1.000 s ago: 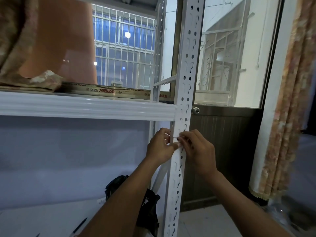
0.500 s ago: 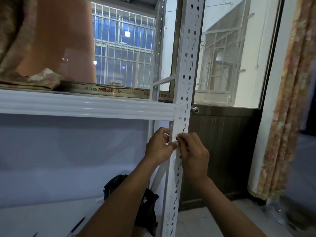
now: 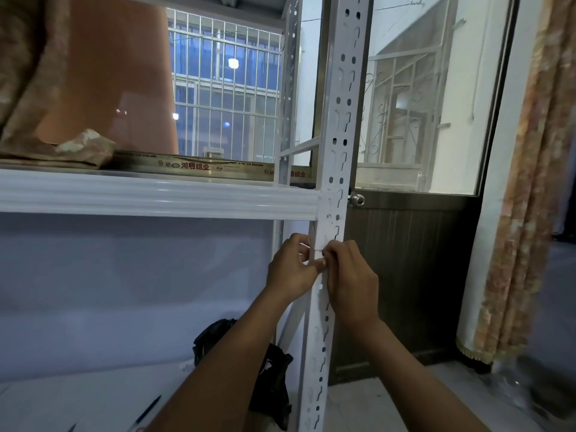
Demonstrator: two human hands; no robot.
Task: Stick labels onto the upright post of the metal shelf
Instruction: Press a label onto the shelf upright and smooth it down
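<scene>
The white perforated upright post (image 3: 341,126) of the metal shelf runs top to bottom through the middle of the view. Just below the white shelf beam (image 3: 156,197), both hands meet on the post's front. My left hand (image 3: 291,269) comes from the left with thumb and fingertips pressed on a small white label (image 3: 318,255) against the post. My right hand (image 3: 350,280) comes from the right, its fingertips pinching the same label's right edge. The label is mostly hidden by fingers.
A black bag (image 3: 271,378) lies on the lower white shelf behind my left forearm, with a pen (image 3: 146,411) near the front. A brown door with a knob (image 3: 357,199) stands right of the post, a patterned curtain (image 3: 526,182) further right. Folded cloth (image 3: 71,149) rests on the beam's shelf.
Both hands stay at the same spot on the post; the fingers have shifted only slightly on the label. The view has barely moved.
</scene>
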